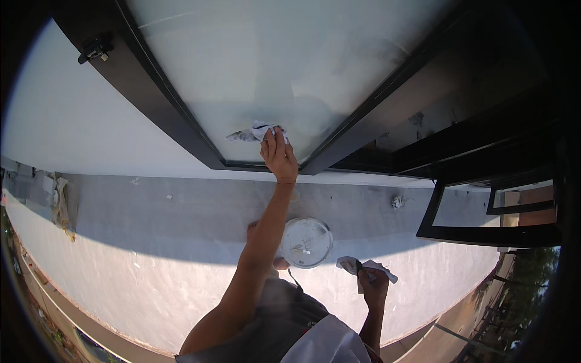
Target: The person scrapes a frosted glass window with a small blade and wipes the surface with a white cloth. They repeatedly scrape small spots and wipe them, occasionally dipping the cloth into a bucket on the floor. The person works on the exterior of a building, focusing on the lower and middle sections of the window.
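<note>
My left hand presses a crumpled white cloth against the lower part of a frosted-looking glass pane. A dark frame surrounds the pane. Held low, away from the glass, my right hand grips a second white cloth with dark patches. Something dark and narrow shows at those fingers; I cannot tell what it is. Below my left forearm stands a round white bucket, with a small pale piece on its top. My bare feet partly show beside it.
A dark latch sticks out from the frame's left side. An opened dark-framed window sash juts out at right. On the concrete floor lie a crumpled wad and, far left, brown sheet material. A drop edge runs behind me.
</note>
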The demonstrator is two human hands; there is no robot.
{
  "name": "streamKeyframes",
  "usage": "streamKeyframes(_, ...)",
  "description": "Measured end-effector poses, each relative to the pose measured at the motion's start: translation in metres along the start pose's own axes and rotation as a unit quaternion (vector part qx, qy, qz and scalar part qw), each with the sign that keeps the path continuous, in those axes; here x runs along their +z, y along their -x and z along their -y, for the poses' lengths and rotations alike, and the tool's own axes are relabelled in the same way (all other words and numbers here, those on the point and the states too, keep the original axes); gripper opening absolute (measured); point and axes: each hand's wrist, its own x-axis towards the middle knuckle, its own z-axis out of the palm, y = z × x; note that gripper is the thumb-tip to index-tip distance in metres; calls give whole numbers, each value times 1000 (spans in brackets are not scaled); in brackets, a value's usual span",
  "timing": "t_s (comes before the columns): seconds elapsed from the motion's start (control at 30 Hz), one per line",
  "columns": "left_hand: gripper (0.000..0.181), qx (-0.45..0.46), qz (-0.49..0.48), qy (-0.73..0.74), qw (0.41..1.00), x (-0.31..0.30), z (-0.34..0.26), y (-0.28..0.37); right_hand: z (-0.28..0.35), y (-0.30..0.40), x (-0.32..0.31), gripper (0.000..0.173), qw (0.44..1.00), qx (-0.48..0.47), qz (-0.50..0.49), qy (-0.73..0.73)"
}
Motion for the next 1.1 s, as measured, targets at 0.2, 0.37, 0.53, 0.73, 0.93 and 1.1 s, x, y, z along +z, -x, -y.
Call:
streamKeyframes(0.2, 43, 195, 163, -58, 966, 30, -59, 27, -3, 26, 3, 10, 999, -17, -31, -19)
streamKeyframes(0.37, 25, 351, 127, -20, 928, 35, -48, -8, -33, 46, -2, 9, 999, 37, -20, -20)
streamKeyframes(0.53, 24, 18, 280, -97, 955, -29, 70, 72, -55, 66, 4, 14, 998, 37, -39, -37)
streamKeyframes(0.73, 33, -288, 267, -20, 919, -135, 60, 104, -84, 61, 34, 24, 993, 62, 1, -97)
streamKeyframes(0.93, 40, -252, 510, 110, 815, -191, -11, 116, -67, 33, 51, 31, 984, -118, 5, -130)
streamKeyframes(1.1, 59, -103, 605, 359, 704, -220, -137, 15, -44, -24, 77, 41, 950, -28, 150, -274)
